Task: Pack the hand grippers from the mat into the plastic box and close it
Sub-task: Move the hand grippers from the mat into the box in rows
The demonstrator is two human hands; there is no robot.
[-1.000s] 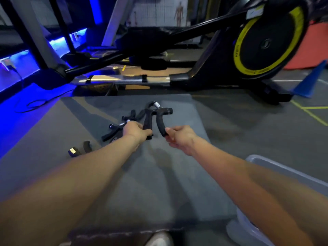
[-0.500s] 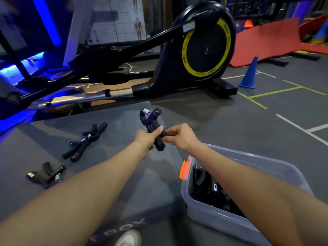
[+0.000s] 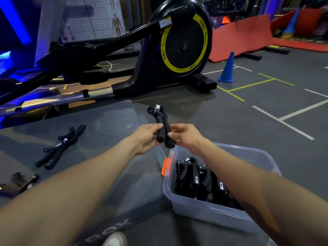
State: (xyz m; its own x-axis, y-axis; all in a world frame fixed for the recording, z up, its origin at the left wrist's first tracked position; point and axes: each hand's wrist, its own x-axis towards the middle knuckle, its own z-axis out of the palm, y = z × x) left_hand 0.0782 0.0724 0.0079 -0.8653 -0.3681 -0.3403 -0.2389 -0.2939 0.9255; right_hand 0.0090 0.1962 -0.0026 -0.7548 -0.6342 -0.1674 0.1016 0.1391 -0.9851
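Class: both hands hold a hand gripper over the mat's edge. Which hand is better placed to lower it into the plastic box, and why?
Probably the right hand. It pinches the hand gripper on the side nearer the plastic box, which sits open just below that forearm. The left hand is over the mat and would have to cross over.

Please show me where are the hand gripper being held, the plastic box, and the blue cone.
held hand gripper [image 3: 161, 129]: head view, on its black handle.
plastic box [image 3: 209, 213]: head view, on its near wall.
blue cone [image 3: 227, 68]: head view, on its middle.
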